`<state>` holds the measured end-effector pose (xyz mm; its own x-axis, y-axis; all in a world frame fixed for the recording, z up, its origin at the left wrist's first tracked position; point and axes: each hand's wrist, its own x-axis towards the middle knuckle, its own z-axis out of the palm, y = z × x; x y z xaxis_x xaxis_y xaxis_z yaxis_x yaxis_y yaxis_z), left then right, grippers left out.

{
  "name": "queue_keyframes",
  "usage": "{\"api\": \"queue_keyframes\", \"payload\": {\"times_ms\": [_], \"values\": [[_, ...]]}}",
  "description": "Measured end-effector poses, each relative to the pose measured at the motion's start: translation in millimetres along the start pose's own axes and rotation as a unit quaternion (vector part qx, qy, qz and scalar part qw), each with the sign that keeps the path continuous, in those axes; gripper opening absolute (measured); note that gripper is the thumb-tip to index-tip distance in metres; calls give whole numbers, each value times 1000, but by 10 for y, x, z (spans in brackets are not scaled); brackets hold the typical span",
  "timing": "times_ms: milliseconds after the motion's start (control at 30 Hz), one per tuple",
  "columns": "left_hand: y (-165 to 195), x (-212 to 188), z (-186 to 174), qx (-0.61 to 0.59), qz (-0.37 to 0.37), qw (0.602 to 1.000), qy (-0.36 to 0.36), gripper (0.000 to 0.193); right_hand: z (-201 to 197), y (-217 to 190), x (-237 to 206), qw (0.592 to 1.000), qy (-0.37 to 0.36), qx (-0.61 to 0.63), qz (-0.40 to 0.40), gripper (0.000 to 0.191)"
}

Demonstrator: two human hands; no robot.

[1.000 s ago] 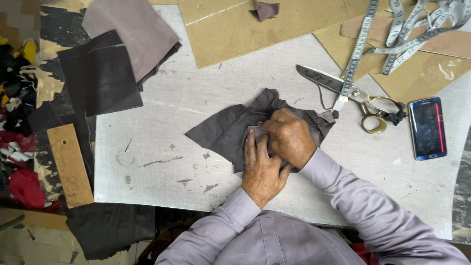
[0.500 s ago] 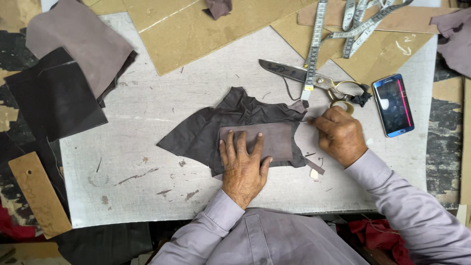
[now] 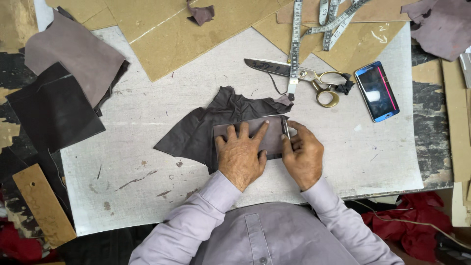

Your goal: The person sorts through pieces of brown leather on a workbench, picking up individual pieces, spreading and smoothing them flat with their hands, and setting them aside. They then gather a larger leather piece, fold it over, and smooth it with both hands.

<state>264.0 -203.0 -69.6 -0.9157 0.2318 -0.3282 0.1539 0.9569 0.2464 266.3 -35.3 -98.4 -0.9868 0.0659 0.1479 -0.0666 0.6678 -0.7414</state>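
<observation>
Dark brown leather piece, crumpled, lies mid-worktop, nearer the front edge than the back. On it I see a flat rectangular template, greyish brown. Left hand is spread, palm down, fingers fanned across the template, pinning it to the leather. Right hand is curled around a thin metal tool held against the template's right edge.

Step in hand, by my reading: tracing or cutting along that right edge. The next move calls for steady downward pressure from the left hand so the template cannot creep, and the tool kept tight to the edge.

Toward the back edge: scissors, measuring tape, phone near the right edge.

Hard to make out: whether the tool is a blade or a marker; its tip is hidden by the fingers. The template's front edge is covered by both hands.
</observation>
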Motion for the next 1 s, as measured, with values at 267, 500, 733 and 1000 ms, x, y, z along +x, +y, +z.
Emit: {"api": "queue_keyframes", "payload": {"times_ms": [267,500,733,1000], "values": [[25,156,35,148,57,987,-8,76,133,77,-62,997,19,-70,-22,41],[66,302,-3,211,70,973,-58,86,134,34,116,989,-19,-143,19,35],[65,453,-100,211,81,972,-69,90,29,26,-2,987,-52,-153,-26,33],[95,447,-70,180,75,979,-68,88,-191,25,-650,979,-97,-170,48,40]]}}
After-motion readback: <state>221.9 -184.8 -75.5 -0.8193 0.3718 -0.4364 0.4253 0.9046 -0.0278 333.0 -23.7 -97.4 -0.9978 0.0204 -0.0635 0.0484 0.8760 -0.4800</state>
